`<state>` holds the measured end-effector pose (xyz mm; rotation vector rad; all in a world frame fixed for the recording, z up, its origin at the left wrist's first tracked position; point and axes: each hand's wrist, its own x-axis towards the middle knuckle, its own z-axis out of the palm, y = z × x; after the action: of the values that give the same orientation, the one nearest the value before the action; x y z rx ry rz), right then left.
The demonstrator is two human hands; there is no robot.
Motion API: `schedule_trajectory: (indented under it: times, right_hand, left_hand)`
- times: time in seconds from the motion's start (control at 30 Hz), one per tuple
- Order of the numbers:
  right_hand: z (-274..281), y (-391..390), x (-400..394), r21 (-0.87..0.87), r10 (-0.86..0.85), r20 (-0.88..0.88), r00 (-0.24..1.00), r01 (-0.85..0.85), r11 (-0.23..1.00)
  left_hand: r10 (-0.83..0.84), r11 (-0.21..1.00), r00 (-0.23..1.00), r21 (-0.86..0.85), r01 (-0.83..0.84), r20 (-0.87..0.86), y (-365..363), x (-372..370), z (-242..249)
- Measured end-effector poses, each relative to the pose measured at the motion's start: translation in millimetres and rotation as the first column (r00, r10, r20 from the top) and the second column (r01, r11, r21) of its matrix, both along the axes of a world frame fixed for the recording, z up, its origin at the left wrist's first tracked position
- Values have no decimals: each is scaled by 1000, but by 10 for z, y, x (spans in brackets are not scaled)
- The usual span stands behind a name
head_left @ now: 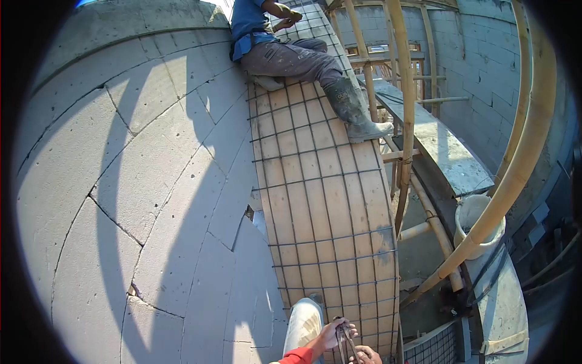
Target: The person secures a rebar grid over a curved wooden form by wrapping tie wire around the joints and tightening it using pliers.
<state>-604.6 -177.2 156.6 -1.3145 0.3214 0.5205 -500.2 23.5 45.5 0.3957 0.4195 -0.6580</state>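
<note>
Filling the left of the frame, here's the pale block wall [139, 188]; beside it, top centre to bottom centre, runs the rebar mesh [320, 179] over curved boards [357, 197]. A co-worker [285, 60] sits up top. At right, a thick bamboo pole [533, 127] crosses before a whitish bucket [465, 219]. Now bottom centre: our left hand [338, 333] grasps a dark metal tool [344, 346], perhaps pincers, while our right hand [367, 354] curls by its lower end, cropped; we can't tell if it grips. Our worry: a slackened left grasp could send the tool over the boards' right edge, and a snagged boot could cost us balance.
</note>
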Motion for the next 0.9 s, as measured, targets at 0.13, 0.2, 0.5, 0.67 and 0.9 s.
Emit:
schedule_trajectory:
  times: [0.13,0.2,0.5,0.67,0.9]
  right_hand:
    - [-210,-56,-115,33,66,90,994,-69,997]
    - [-362,-28,-115,371,45,-143,989,12,929]
    - [-380,222,-225,351,-236,-37,971,234,907]
    - [-352,199,-325,82,-373,-22,927,374,924]
    - [-535,249,-463,-540,-420,381,824,567,622]
  left_hand:
    - [-101,976,993,-189,110,55,-136,-83,102]
    - [-160,980,986,-117,164,44,-230,-150,283]
    - [-189,743,980,661,100,65,-703,-235,759]
    - [-378,469,911,882,32,167,-811,-336,709]
    - [-566,237,806,970,-43,174,-1111,-467,801]
